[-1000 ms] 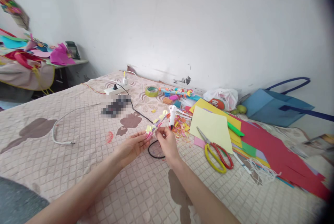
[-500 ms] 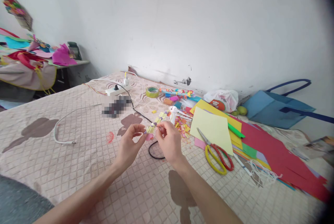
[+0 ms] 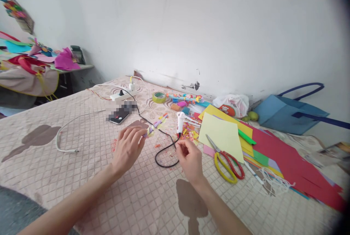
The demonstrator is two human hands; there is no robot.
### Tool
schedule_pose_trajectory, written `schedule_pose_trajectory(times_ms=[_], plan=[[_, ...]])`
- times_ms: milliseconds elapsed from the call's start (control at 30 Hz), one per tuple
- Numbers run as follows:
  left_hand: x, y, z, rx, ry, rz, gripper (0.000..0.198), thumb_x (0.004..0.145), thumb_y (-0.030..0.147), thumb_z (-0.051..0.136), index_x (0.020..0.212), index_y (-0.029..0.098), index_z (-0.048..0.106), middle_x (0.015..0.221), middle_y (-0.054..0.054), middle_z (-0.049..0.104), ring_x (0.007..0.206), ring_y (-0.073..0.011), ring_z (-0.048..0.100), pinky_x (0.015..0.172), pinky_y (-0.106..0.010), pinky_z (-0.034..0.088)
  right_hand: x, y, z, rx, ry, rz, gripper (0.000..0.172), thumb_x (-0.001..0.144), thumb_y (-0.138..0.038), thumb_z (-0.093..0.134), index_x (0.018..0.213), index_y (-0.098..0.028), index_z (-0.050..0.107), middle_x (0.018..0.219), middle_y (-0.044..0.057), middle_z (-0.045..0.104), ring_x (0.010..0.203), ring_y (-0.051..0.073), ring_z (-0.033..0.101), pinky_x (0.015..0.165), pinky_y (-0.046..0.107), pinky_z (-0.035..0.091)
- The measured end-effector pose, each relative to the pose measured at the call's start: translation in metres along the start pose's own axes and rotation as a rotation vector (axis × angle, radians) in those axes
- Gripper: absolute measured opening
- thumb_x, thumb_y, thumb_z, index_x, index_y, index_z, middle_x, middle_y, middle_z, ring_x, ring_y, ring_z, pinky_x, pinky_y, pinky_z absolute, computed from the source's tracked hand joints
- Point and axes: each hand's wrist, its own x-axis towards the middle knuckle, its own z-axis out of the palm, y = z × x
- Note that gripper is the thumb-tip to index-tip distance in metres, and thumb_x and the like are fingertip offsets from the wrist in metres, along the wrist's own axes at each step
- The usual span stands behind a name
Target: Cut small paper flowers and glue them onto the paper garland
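Note:
My left hand (image 3: pixel 129 151) is closed around the near end of a slim stick (image 3: pixel 155 125) wrapped in purple and pale yellow paper. The stick slants away from me over the table, and its far tip shows orange. My right hand (image 3: pixel 189 158) is apart from it, with thumb and fingers curled together in a pinch; whatever may be between them is too small to make out. Just beyond the right fingertips stands a white glue gun (image 3: pixel 180 122). Its black cord (image 3: pixel 161 165) loops on the cloth between my hands.
Scissors (image 3: pixel 224 160) lie on coloured paper sheets (image 3: pixel 218 133) at the right, beside paper scraps (image 3: pixel 190 133). Behind are a roll of tape (image 3: pixel 159 97), a power strip (image 3: pixel 123 95) and a phone (image 3: pixel 120 116). A blue bag (image 3: pixel 292 114) stands against the wall.
My hands have come apart: the right one has moved right and down, off the stick. My left hand has turned palm down, and the stick's yellow pieces look different.

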Motion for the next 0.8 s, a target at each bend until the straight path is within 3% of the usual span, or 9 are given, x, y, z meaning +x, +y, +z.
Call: schedule_pose_trajectory(times_ms=[233, 467, 667, 800], plan=[[0.011, -0.025, 0.016, 0.095, -0.088, 0.018, 0.017, 0.086, 0.019, 0.048, 0.101, 0.020, 0.055, 0.098, -0.007, 0.066, 0.098, -0.0221, 0.056, 0.090, -0.039, 0.035, -0.016, 0.018, -0.019, 0.032, -0.024, 0.100, 0.012, 0.081, -0.024, 0.049, 0.076, -0.017, 0.058, 0.067, 0.002, 0.058, 0.057, 0.014, 0.051, 0.054, 0.024, 0.041], [0.031, -0.034, 0.042, 0.140, -0.157, 0.119, 0.022, 0.082, 0.012, 0.046, 0.099, 0.021, 0.058, 0.096, -0.010, 0.064, 0.100, -0.0256, 0.055, 0.094, -0.048, 0.031, -0.025, 0.033, -0.031, 0.053, -0.030, 0.206, 0.014, 0.081, -0.027, 0.049, 0.076, -0.017, 0.057, 0.061, 0.000, 0.056, 0.052, 0.014, 0.049, 0.050, 0.024, 0.040], [0.041, -0.037, 0.046, 0.164, -0.186, 0.144, 0.024, 0.079, 0.010, 0.046, 0.097, 0.021, 0.058, 0.093, -0.010, 0.063, 0.105, -0.0271, 0.051, 0.097, -0.051, 0.027, -0.026, 0.039, -0.035, 0.059, -0.014, 0.238, 0.014, 0.080, -0.027, 0.050, 0.074, -0.016, 0.057, 0.063, 0.001, 0.058, 0.055, 0.014, 0.051, 0.053, 0.025, 0.041], [0.033, -0.032, 0.043, 0.059, -0.273, 0.224, 0.030, 0.080, 0.005, 0.040, 0.098, 0.021, 0.058, 0.095, -0.009, 0.063, 0.110, -0.0252, 0.049, 0.099, -0.051, 0.025, -0.026, 0.043, -0.036, 0.083, -0.014, 0.256, 0.015, 0.080, -0.027, 0.051, 0.073, -0.017, 0.057, 0.062, 0.000, 0.056, 0.054, 0.014, 0.050, 0.052, 0.024, 0.040]])
